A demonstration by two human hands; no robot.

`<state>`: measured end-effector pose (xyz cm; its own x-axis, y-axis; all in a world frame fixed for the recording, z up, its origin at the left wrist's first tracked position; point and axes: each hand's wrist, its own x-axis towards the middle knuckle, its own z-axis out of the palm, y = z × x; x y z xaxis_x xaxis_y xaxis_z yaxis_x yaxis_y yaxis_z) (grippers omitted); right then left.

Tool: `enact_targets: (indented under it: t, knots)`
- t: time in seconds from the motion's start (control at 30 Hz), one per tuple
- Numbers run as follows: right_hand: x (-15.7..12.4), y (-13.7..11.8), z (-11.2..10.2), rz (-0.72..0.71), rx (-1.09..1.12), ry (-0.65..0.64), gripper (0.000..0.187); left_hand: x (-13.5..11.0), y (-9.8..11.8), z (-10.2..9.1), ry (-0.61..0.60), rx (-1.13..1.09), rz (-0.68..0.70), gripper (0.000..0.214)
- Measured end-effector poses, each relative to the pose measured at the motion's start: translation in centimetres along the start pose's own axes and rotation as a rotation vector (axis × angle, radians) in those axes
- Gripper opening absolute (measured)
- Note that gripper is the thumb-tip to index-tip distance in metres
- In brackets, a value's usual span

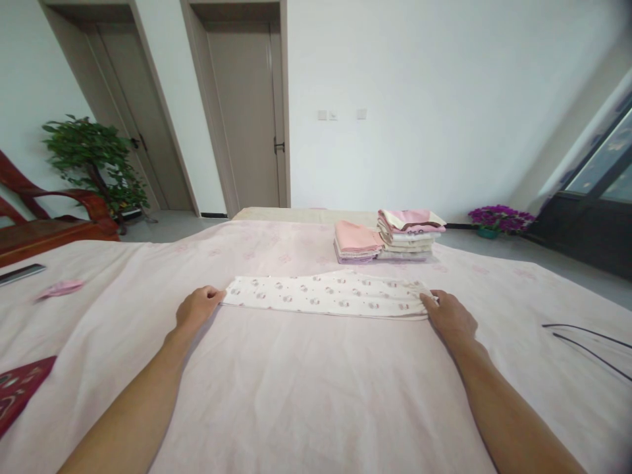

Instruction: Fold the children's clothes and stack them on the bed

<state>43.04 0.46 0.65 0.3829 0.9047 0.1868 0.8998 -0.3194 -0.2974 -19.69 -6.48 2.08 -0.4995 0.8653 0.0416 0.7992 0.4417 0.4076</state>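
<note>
A pair of white patterned pants (pixel 316 293), folded lengthwise, lies flat across the pink cloth (pixel 306 388) in front of me. My left hand (pixel 200 308) is closed on the narrow leg end at the left. At the opposite end my right hand (pixel 450 316) pinches the gathered waistband between thumb and fingers. Behind the pants sit two stacks of folded clothes: a lower one topped in peach (pixel 358 240) and a taller one (pixel 411 237) with a pink and cream piece on top.
At the left lie a phone (pixel 22 274), a small pink cloth piece (pixel 60 289) and a dark red box-like item (pixel 24 388). Two thin black cords (pixel 587 329) lie at the right. Beyond stand a wooden chair (pixel 59 217), a leafy plant (pixel 93 155) and purple flowers (pixel 501 218).
</note>
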Motion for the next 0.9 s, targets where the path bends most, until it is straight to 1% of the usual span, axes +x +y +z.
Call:
enact_targets:
  t: [0.13,0.23,0.4,0.47,0.53,0.67,0.73,0.8,0.83,0.87,0.9]
  knots:
    - [0.1,0.0,0.0,-0.003,0.002,-0.019,0.061,-0.1,0.1,-0.3,0.013,0.047,0.020,0.041]
    - [0.1,0.0,-0.1,0.004,0.004,-0.020,0.060,0.2,-0.2,-0.2,0.032,0.016,0.026,0.042]
    - [0.0,-0.1,-0.3,0.010,0.000,-0.033,0.061,1.1,-1.2,0.1,-0.051,-0.059,0.014,0.045]
    - [0.0,-0.2,-0.3,0.012,0.002,-0.025,0.061,1.1,-1.3,0.1,-0.063,-0.029,0.009,0.045]
    - [0.0,-0.2,-0.3,0.009,0.007,-0.019,0.061,0.9,-1.1,0.2,-0.048,0.043,0.013,0.045]
    - [0.0,0.0,-0.1,0.002,0.019,-0.009,0.059,0.3,-0.6,0.3,0.053,0.215,0.097,0.045]
    - [0.1,0.1,-0.1,0.001,0.017,-0.004,0.059,0.0,-0.4,0.3,0.096,0.265,0.132,0.045]
    - [0.0,0.1,0.0,-0.001,0.010,0.002,0.058,-0.4,-0.2,0.4,0.167,0.297,0.152,0.039]
    - [-0.1,0.1,0.0,-0.005,0.003,0.008,0.057,-0.6,0.0,0.4,0.222,0.298,0.181,0.036]
    - [-0.2,0.0,-0.1,-0.015,-0.013,0.025,0.056,-0.8,0.3,0.5,0.282,0.281,0.237,0.032]
    - [-0.4,-0.1,-0.2,-0.033,-0.038,0.059,0.055,-1.0,0.7,0.6,0.329,0.244,0.324,0.030]
